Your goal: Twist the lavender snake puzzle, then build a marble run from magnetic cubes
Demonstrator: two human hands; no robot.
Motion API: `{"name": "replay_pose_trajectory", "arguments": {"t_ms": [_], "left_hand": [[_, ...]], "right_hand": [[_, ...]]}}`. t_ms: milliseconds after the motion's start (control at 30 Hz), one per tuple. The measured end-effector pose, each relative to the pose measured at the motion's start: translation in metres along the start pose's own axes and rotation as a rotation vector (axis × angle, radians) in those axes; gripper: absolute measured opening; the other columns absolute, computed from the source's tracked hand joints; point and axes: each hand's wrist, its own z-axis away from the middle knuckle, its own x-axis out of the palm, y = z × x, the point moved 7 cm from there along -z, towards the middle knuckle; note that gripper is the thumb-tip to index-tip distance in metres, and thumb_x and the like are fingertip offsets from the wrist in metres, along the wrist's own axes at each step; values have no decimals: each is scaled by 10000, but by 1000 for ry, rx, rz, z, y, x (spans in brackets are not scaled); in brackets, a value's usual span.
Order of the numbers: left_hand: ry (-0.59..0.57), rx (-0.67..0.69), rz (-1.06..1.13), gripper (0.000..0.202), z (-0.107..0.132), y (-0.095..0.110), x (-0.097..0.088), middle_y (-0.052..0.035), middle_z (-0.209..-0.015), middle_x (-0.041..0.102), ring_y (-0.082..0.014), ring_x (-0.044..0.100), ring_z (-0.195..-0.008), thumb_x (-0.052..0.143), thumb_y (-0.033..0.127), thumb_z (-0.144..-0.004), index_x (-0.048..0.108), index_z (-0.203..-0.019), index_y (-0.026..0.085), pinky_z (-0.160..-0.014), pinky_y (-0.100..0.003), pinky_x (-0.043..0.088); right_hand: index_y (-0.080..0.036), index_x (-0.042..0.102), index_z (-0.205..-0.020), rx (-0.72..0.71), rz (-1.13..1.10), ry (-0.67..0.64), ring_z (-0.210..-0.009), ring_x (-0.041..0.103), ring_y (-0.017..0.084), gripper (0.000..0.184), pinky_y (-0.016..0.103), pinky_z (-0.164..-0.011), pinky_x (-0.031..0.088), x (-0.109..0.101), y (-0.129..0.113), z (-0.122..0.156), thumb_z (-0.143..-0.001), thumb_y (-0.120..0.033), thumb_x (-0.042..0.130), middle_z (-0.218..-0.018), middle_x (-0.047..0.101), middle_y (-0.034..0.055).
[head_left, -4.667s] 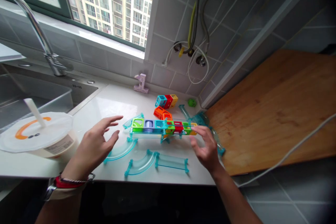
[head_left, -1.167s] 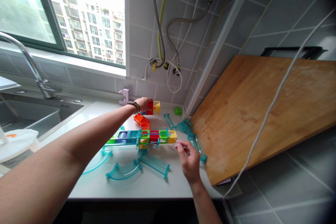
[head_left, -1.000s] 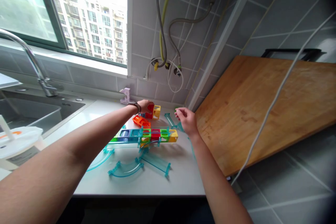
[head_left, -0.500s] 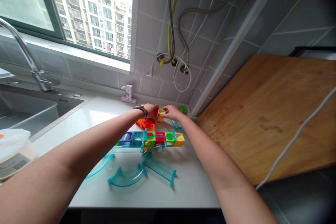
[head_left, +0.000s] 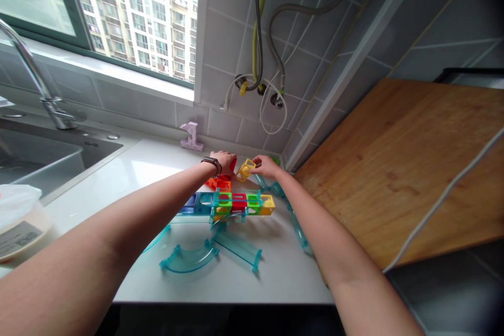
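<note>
My right hand (head_left: 266, 166) pinches a yellow see-through cube block (head_left: 246, 169), which is tilted in the air. Just left of it, my left hand (head_left: 223, 160) is closed on a red block (head_left: 232, 166), its fingers partly hiding it. Orange blocks (head_left: 219, 184) lie under and beside my left wrist. Nearer to me, a row of coloured cube blocks (head_left: 239, 202) runs across the counter, with clear teal track pieces attached. A curved teal track piece (head_left: 189, 261) and a straight teal track piece (head_left: 238, 252) lie in front of the row.
More teal pieces (head_left: 299, 228) lie along the right side, partly behind my right arm. A purple figure-one ornament (head_left: 191, 136) stands by the wall. A sink (head_left: 98, 151) and a plastic tub (head_left: 23, 226) are at left; a wooden board (head_left: 413, 168) leans at right.
The yellow block has come away from the red block and tilted, moving right with my right hand. My left hand keeps the red block. The view has shifted slightly.
</note>
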Motion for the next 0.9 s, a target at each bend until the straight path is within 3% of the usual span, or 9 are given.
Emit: {"name": "replay_pose_trajectory", "arguments": {"t_ms": [167, 267, 433, 533, 767, 900], "left_hand": [[-25, 8, 25, 980, -4, 2, -5, -137, -1391, 615, -428, 546, -1262, 796, 729, -504, 563, -1391, 383, -1038, -599, 384], [-23, 39, 56, 875, -8, 5, -11, -98, -1412, 615, -398, 582, -1225, 739, 777, -548, 619, -1328, 398, -1047, -572, 370], [-28, 85, 83, 640, -6, 8, -12, -31, -1024, 768, -289, 681, -981, 687, 777, -619, 741, -1076, 332, -1010, -461, 383], [-5, 87, 76, 609, -4, 9, -9, -31, -958, 771, -284, 686, -949, 687, 763, -632, 742, -1043, 318, -1001, -453, 369], [-4, 96, 42, 621, -6, 10, -3, -49, -1088, 763, -331, 660, -1070, 739, 707, -606, 715, -1109, 343, -1032, -506, 343], [-29, 113, 13, 646, -7, 11, 0, -73, -1205, 725, -376, 610, -1171, 783, 636, -577, 701, -1153, 355, -1049, -558, 336]], "right_hand": [[-188, 633, -994, -33, -137, 34, -903, 706, 183, 441, 328, -837, 572, -6, -2, 4, -619, -220, 863, -1010, 726, 34], [-193, 609, -1003, -75, -225, 8, -902, 711, 173, 446, 303, -813, 583, -6, -9, 2, -626, -204, 847, -1010, 721, 27], [-195, 602, -994, -106, -295, -29, -875, 719, 169, 446, 293, -780, 597, -4, -18, 3, -615, -187, 839, -999, 726, 24], [-192, 608, -981, -99, -277, -29, -861, 716, 166, 449, 287, -777, 592, -3, -18, 4, -600, -179, 845, -971, 727, 15], [-192, 643, -892, 18, -123, 79, -818, 682, 177, 366, 332, -832, 558, -17, -2, 6, -604, -248, 862, -869, 718, 4], [-178, 679, -896, 74, -104, 141, -864, 692, 206, 379, 359, -878, 546, -28, 9, 13, -575, -211, 876, -889, 734, 30]]}}
